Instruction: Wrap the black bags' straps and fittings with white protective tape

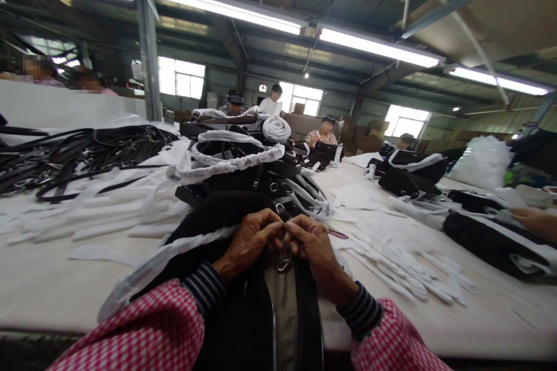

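Note:
My left hand (pixel 250 240) and my right hand (pixel 313 243) meet over a black bag (pixel 256 313) at the table's near edge. Both hands are closed in a pinch at the bag's top, beside a small metal clasp (pixel 284 265) that hangs just below the fingertips. The bag's strap (pixel 310 324) runs down toward me. A handle wrapped in white foam paper (pixel 161 261) trails off to the left of my left wrist. Behind my hands rises a pile of black bags with white-wrapped handles (pixel 243 168).
Black straps (pixel 73 153) lie heaped at the far left, with white paper strips (pixel 78 217) beside them. Loose white strips (pixel 404 266) fan out at the right. More black bags (pixel 491 240) and another person's hand (pixel 537 221) are at the far right. Several people sit at the far end.

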`<action>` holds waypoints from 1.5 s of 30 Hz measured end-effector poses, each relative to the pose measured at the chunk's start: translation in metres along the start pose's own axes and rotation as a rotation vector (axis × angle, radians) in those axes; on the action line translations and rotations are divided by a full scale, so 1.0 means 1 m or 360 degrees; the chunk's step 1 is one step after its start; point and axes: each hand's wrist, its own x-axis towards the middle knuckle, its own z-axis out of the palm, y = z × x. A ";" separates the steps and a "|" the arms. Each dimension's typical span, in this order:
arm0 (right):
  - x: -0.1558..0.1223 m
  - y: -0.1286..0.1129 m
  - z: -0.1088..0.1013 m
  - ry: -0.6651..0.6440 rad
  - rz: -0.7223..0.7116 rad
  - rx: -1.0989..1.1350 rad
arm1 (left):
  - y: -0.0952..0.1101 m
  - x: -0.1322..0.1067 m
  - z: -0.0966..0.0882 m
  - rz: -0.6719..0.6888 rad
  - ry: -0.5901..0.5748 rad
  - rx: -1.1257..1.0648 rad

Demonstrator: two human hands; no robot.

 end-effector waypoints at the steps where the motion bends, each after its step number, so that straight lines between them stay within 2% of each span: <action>1: 0.000 0.000 0.000 -0.0004 -0.0001 -0.0003 | 0.001 0.000 0.000 0.0004 0.0001 0.0000; 9: -0.001 0.000 -0.002 -0.0013 -0.0005 -0.0022 | 0.001 0.000 0.000 0.0038 -0.0026 0.0060; 15: 0.000 -0.006 -0.003 -0.0132 0.0043 -0.0096 | -0.003 -0.001 -0.004 0.0013 -0.0050 0.0054; 19: 0.000 -0.005 -0.001 -0.0086 0.0045 0.0027 | -0.005 0.000 -0.007 0.0002 -0.0027 -0.0012; 25: -0.003 0.000 0.001 -0.0120 0.0061 -0.0076 | -0.006 -0.001 -0.007 0.0017 -0.0074 -0.0106; 33: -0.002 0.002 -0.001 -0.0094 0.0101 0.0045 | -0.008 0.000 -0.005 -0.0003 -0.0076 -0.0171; 41: -0.001 -0.001 0.001 -0.0100 0.0095 -0.0229 | -0.007 -0.002 -0.003 -0.0024 -0.0045 -0.0151; 45: 0.003 0.007 -0.002 -0.0106 0.0017 -0.0384 | -0.010 -0.002 -0.001 -0.0059 -0.0029 -0.0101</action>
